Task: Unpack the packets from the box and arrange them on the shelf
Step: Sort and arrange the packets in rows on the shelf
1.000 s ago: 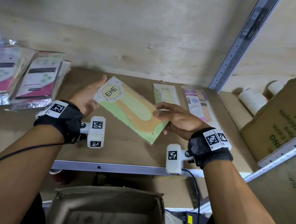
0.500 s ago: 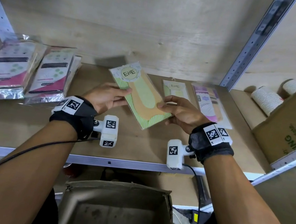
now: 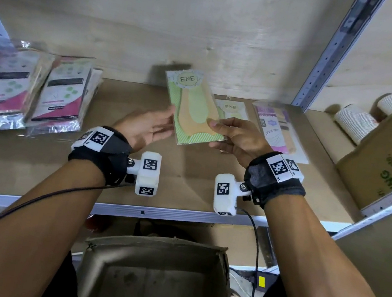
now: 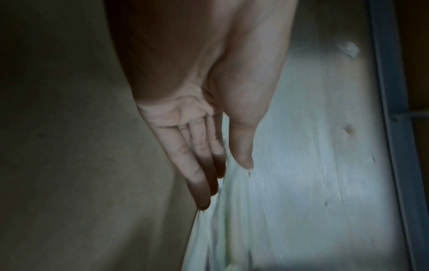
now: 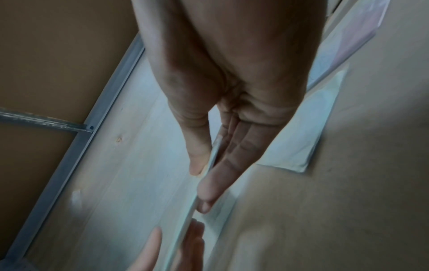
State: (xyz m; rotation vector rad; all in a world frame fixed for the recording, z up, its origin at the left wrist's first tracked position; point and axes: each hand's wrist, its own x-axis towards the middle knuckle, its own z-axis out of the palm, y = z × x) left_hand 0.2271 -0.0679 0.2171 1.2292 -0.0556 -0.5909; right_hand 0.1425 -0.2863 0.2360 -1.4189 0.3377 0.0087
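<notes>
Now — right hand (image 3: 239, 137) pinches green packet (image 3: 193, 108), thumb over fingers, tilted above the shelf's (image 3: 33, 161) back edge | left hand (image 3: 145, 127) — fingers straight, touching its left edge | box (image 3: 156, 280) below front edge

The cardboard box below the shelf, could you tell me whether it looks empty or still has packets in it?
Apparently empty: the cardboard box is open-topped, and only its bare floor shows; its nearest part runs out of frame.

"ENE" on round label atop green packet (image 3: 191, 106); same "ENE" on packet behind (image 3: 231, 107). Cardboard carton (image 3: 391, 156) at right: green print, seemingly "Malaysia", rest cut off. Wristbands: square code markers.
</notes>
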